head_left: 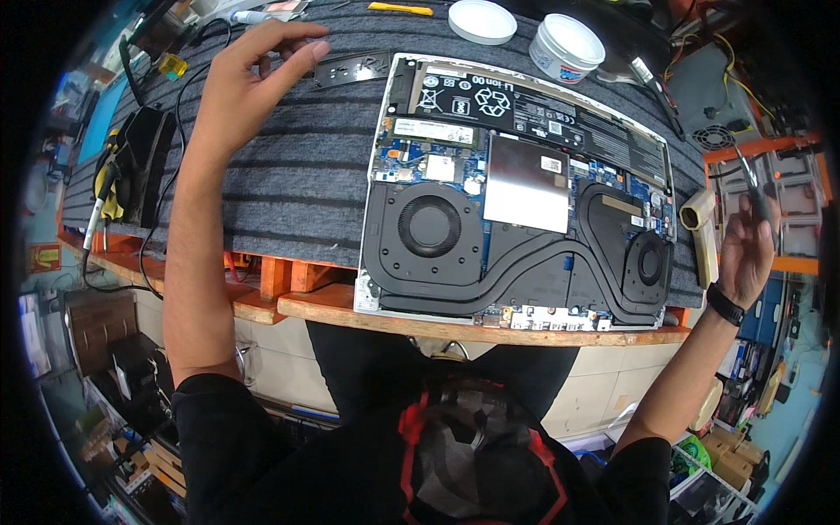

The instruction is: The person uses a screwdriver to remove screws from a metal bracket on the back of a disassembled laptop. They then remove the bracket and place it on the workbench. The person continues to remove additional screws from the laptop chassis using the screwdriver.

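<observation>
An opened laptop (525,188) lies on the mat in front of me, its inside showing: a black battery (499,103), two fans and black heat pipes. My left hand (254,74) is held over the mat beyond the laptop's left side, thumb and forefinger apart, nothing visible between them. Close to its fingertips is a dark flat strip (350,70) with small bits on it, perhaps screws. Out at the right, my right hand (751,249) is closed round a slim tool (754,179) with a thin metallic tip and a dark grip; its exact kind is unclear.
A white tub (567,51) and its round lid (482,22) stand at the back. A yellow tool (400,9) lies near them. On the left are a black holder (144,166) and a soldering iron (94,210) with its cable. A pale tube-like piece (700,232) sits at the right edge.
</observation>
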